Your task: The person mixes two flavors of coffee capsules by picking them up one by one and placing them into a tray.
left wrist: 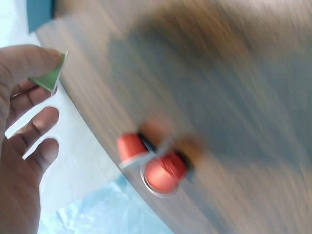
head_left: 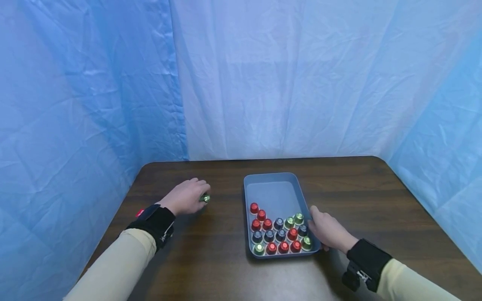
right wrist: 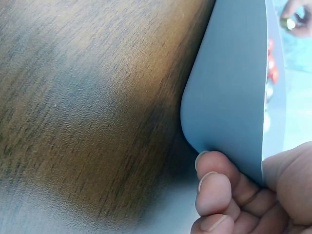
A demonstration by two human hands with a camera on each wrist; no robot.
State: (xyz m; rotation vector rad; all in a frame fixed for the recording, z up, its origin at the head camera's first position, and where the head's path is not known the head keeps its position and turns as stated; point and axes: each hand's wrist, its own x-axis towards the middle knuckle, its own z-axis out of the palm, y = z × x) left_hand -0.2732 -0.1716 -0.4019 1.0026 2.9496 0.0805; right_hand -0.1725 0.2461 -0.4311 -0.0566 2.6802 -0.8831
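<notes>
A green coffee capsule is pinched between the thumb and fingers of my left hand, held over the table left of the tray. The same green capsule shows its pale rim in the left wrist view. My right hand grips the right wall of the blue-grey tray near its front corner, thumb over the rim and fingers curled outside. In the tray's near half stand several red capsules, dark blue capsules and green capsules, in uneven rows.
Several loose capsules, among them a red capsule, lie close together near the table edge in the left wrist view, partly blurred. In the head view, my left wrist mostly hides them. Blue-white curtains surround the brown wooden table.
</notes>
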